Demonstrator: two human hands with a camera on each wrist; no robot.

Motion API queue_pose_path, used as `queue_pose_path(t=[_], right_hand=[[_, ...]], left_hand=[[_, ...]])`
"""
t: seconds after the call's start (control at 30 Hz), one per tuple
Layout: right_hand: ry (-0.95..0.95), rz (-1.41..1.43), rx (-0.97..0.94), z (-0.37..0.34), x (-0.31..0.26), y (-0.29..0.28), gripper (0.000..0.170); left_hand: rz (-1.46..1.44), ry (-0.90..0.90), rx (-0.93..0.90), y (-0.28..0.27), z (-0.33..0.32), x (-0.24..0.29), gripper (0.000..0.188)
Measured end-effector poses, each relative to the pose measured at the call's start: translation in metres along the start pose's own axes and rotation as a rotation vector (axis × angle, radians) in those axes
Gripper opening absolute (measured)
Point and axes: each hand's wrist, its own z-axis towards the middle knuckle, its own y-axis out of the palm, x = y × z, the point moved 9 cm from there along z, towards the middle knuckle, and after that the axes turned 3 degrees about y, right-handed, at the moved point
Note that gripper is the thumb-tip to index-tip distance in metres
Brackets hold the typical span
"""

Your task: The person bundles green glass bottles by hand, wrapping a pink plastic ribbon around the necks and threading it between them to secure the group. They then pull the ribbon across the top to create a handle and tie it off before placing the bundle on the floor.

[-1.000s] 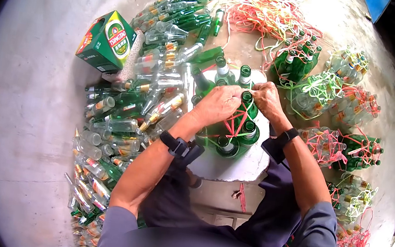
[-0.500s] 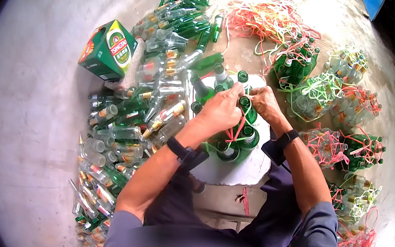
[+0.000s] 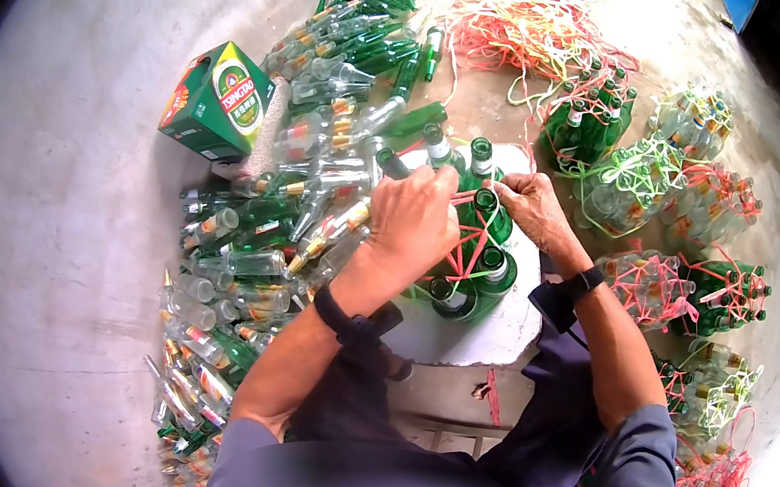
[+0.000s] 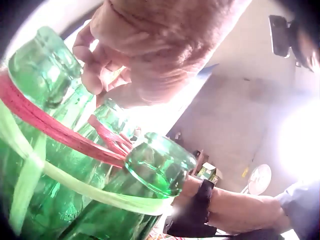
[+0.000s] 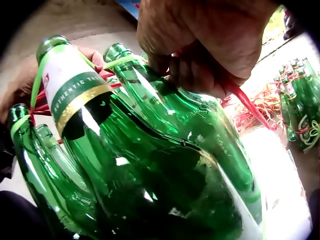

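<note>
A cluster of green glass bottles [image 3: 494, 270] stands on a white-topped stool [image 3: 456, 342], with red and pale green plastic straps around the necks. My left hand [image 3: 414, 217] is at the left of the cluster, its fingers curled at a red strap [image 3: 464, 197] by the necks. In the left wrist view the left hand [image 4: 155, 55] hangs over the bottle mouths. At the far right necks my right hand [image 3: 536, 212] pinches red strap; in the right wrist view a red tail [image 5: 250, 106] comes out below that hand [image 5: 205, 45].
Loose clear and green bottles [image 3: 257, 265] lie heaped along the left, beside a green Tsingtao carton [image 3: 220, 105]. Tied bottle bundles [image 3: 633, 178] stand on the right. A tangle of red and yellow straps [image 3: 539, 35] covers the floor beyond the stool.
My left hand has moved left and slightly toward me, away from the right hand, with red strap showing between them. The right hand stays near the same necks.
</note>
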Motion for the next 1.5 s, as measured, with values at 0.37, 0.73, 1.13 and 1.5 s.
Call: queue_pose_path(t=[0.37,0.73,1.13,1.5], right_hand=[[-0.075,0.052,-0.017,-0.003,-0.01,0.003,0.033],[-0.138,-0.079,-0.002,-0.012,-0.026,-0.008,0.028],[0.098,-0.12,0.026,-0.025,-0.035,-0.024,0.033],[0.208,0.094,0.138,-0.037,-0.034,-0.019,0.028]], left_hand=[[-0.129,-0.055,0.134,-0.01,0.013,-0.031,0.014],[-0.215,-0.05,0.092,0.017,0.03,-0.055,0.016],[-0.294,-0.101,0.056,0.022,0.007,-0.057,0.028],[-0.079,0.115,0.099,0.004,-0.057,0.028,0.069]])
